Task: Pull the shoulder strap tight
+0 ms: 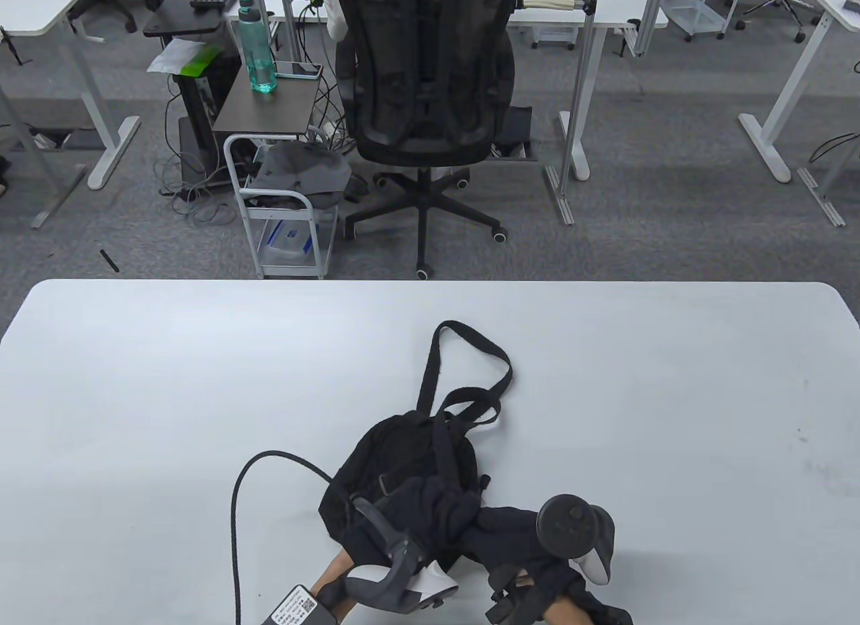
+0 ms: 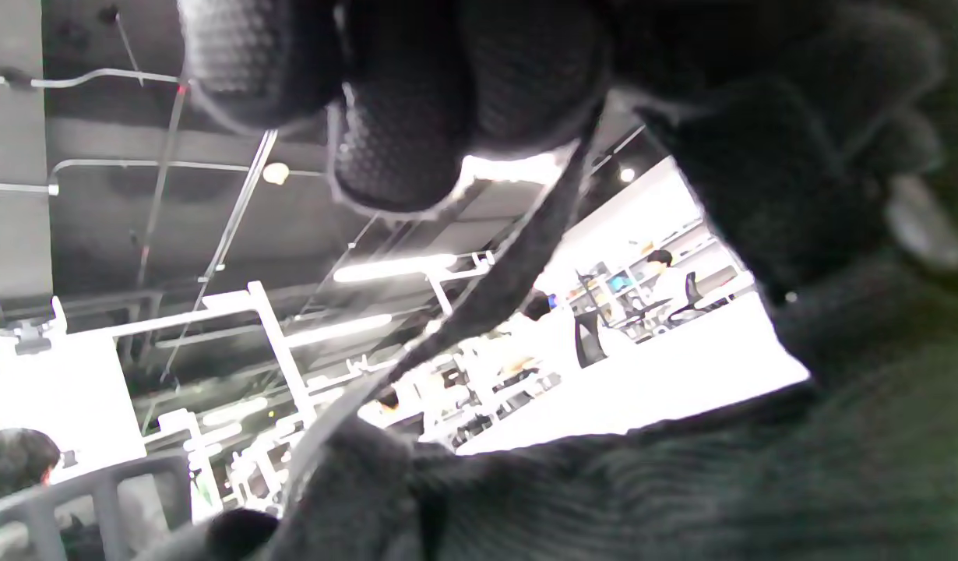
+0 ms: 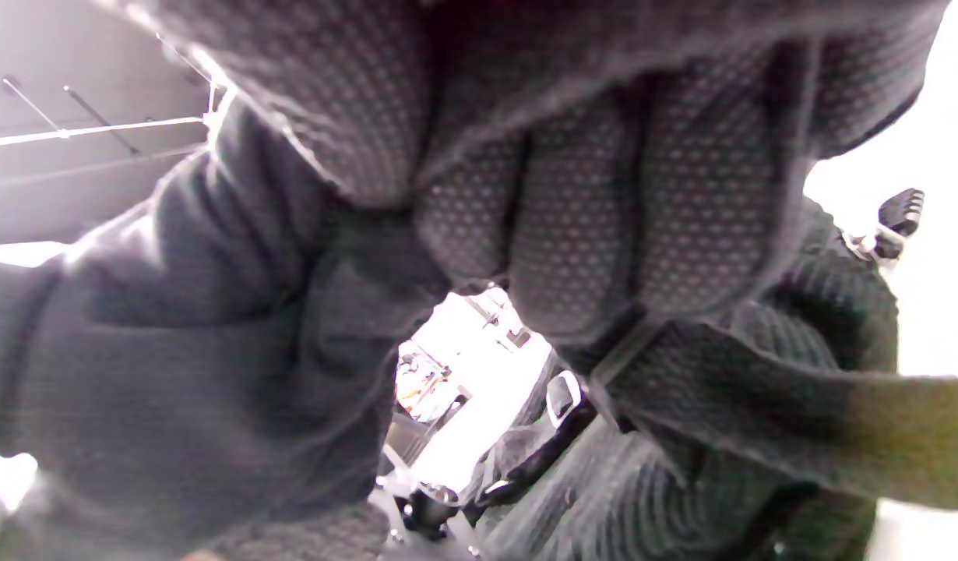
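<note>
A small black backpack (image 1: pixel 403 460) lies on the white table (image 1: pixel 168 383) near the front edge. One shoulder strap (image 1: pixel 470 363) loops out toward the far side. My left hand (image 1: pixel 416 517) rests on the bag's near end; in the left wrist view its fingers (image 2: pixel 401 101) pinch a thin black strap (image 2: pixel 518 265) that runs taut down to the bag fabric (image 2: pixel 681 499). My right hand (image 1: pixel 497 524) lies just right of it on the bag; in the right wrist view its curled fingers (image 3: pixel 604 195) grip a webbing strap (image 3: pixel 798 413) against the fabric.
A thick black cable (image 1: pixel 235 511) curves over the table at the left of the bag, ending at a labelled box (image 1: pixel 295 605) by my left wrist. Beyond the far table edge stand an office chair (image 1: pixel 426 101) and a small white cart (image 1: pixel 282 208).
</note>
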